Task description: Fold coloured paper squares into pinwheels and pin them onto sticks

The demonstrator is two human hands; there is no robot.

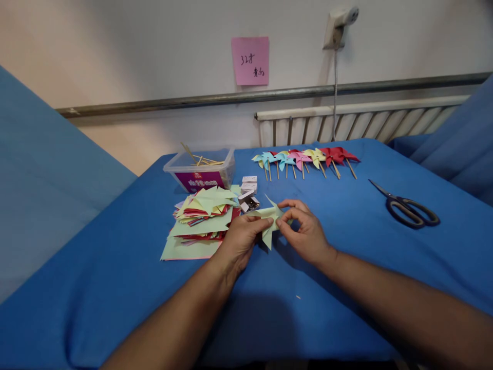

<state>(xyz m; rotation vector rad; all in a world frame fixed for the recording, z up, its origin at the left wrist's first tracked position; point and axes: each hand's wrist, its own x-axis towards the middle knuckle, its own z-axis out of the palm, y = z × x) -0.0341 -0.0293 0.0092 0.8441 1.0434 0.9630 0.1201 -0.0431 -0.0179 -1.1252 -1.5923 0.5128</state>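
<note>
Yellow-green paper pinwheel (268, 218) was pinched by both left hand (242, 237) and right hand (304, 232), half folded; finished pinwheels (306, 158) lay at 12 o'clock, uncut stack (200, 221) at 9.

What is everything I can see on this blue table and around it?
folded paper piece: one, pale green, held between both hands
paper stack: one, mixed colours, left of hands
plastic box: one, clear, holds sticks, behind stack
small boxes: a few, white, beside stack
pinwheels: a row, mixed colours, table's far edge
scissors: one, dark, right
sticky note: one, pink, wall
left hand: pinching paper
right hand: pinching paper
</note>
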